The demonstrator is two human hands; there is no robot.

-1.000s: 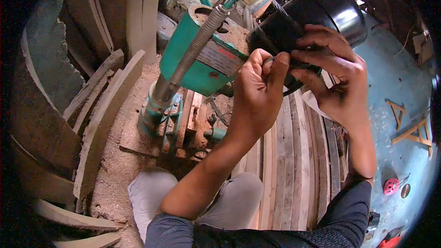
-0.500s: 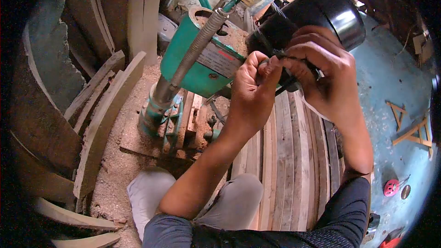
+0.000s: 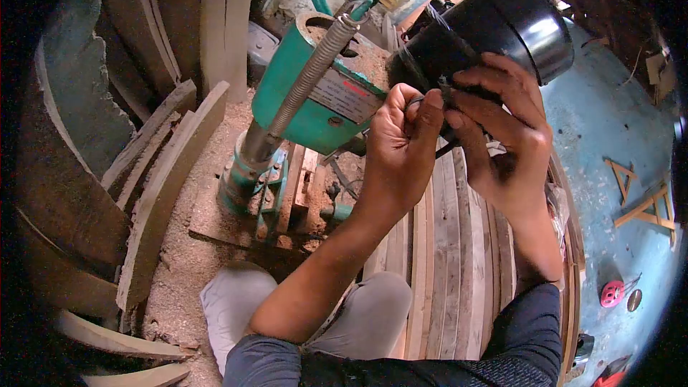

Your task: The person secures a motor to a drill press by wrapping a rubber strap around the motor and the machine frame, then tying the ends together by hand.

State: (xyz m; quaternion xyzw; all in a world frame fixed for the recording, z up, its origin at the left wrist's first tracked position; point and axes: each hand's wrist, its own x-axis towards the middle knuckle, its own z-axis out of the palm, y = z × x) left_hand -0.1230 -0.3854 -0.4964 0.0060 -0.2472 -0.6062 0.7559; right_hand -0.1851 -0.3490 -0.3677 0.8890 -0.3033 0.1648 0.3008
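Observation:
In the head view, my left hand (image 3: pixel 403 132) is closed, its thumb and finger pinching a black cable (image 3: pixel 445 90). My right hand (image 3: pixel 505 125) is curled with its fingertips at the cable's dark frayed-looking end, just right of my left thumb. Part of the cable shows below the fingers; the rest is hidden by my hands. Directly behind my hands is a large black motor (image 3: pixel 494 25) with thin wires around it. It sits beside a green machine head (image 3: pixel 301 93) bearing a label plate (image 3: pixel 347 94) and a long coil spring (image 3: pixel 315 72).
Long wooden strips (image 3: pixel 448 258) lie below my right arm. Curved boards (image 3: pixel 172 193) stand at the left, over sawdust (image 3: pixel 175 272). On the blue surface (image 3: pixel 588 136) at the right are wooden triangular frames (image 3: pixel 648 208) and a pink round object (image 3: pixel 612 293).
My right hand has shifted slightly down and its fingers have spread a little, uncovering more of the cable end. My left hand stays nearly in place, still pinching.

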